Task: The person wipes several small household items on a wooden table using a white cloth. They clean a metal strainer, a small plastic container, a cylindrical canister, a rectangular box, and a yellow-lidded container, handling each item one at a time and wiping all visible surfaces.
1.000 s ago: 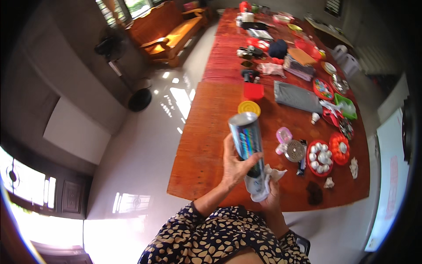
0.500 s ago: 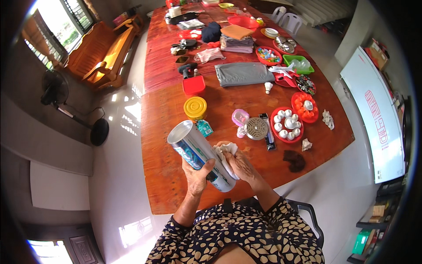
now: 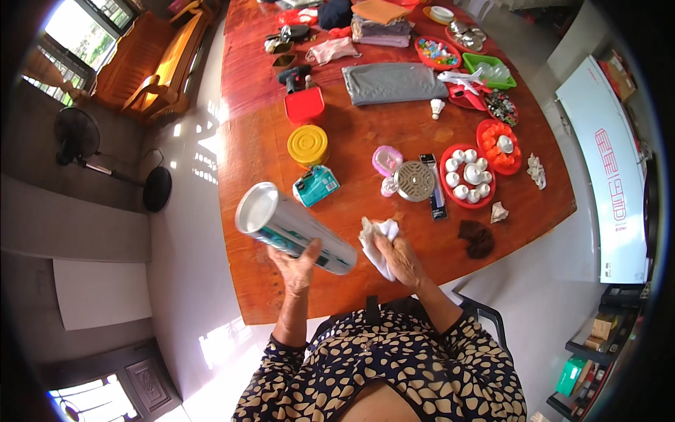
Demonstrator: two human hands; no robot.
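My left hand [image 3: 295, 267] is wrapped round a tall silver canister [image 3: 302, 228] with blue-green print, tilted so its round whitish end points up and left. My right hand [image 3: 402, 259] grips a bunched white cloth [image 3: 380, 243], held a little to the right of the canister and apart from it. Beyond the canister lie a teal-and-white packet [image 3: 316, 186] and a round yellow tub [image 3: 308, 145]. Ahead of my right hand sit a round metal drain cover [image 3: 414, 181], a pink plastic case [image 3: 387, 160] and a dark flat package [image 3: 437, 193].
On the right of the wooden table [image 3: 281, 302] are a red tray of white cups [image 3: 451, 184], a red tray of orange pieces [image 3: 485, 141], crumpled tissue [image 3: 498, 212] and a dark brown tuft [image 3: 477, 239]. Farther off lie a folded grey cloth [image 3: 394, 83] and a red box [image 3: 304, 106].
The canister has moved left and tipped further over in my left hand. My right hand with the cloth has come away from its side. The whole view has shifted downward.
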